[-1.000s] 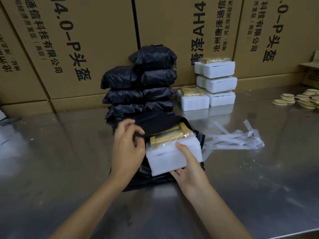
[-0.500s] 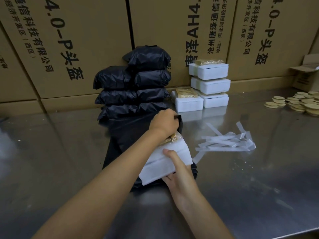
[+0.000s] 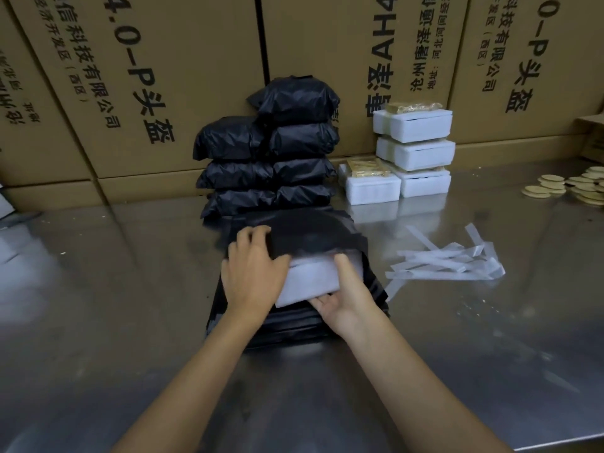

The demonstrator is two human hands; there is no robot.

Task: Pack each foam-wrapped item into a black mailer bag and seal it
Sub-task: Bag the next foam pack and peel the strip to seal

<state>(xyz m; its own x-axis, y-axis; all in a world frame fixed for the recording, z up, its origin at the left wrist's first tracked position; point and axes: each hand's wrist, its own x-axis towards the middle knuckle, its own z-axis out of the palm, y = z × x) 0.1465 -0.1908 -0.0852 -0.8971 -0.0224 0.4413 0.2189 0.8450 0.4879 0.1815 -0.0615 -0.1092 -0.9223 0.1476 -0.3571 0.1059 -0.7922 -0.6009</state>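
Pulled farther over the foam block (image 3: 313, 277), the black bag (image 3: 313, 238) now hides its top; left hand (image 3: 253, 276) grips the bag, right hand (image 3: 343, 300) holds the block, on a steel table (image 3: 114, 305) before cardboard boxes (image 3: 170, 76).

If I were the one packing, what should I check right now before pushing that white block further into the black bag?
1. Bag mouth over the block: ok; the black mailer bag covers the far end of the foam-wrapped item.
2. Left hand gripping the bag edge: ok.
3. Right hand supporting the item's near end: ok.
4. Item fully inside: not ok; the near half shows.
5. Seal strip ready: cannot tell.
6. Spare bags lying flat underneath: ok.
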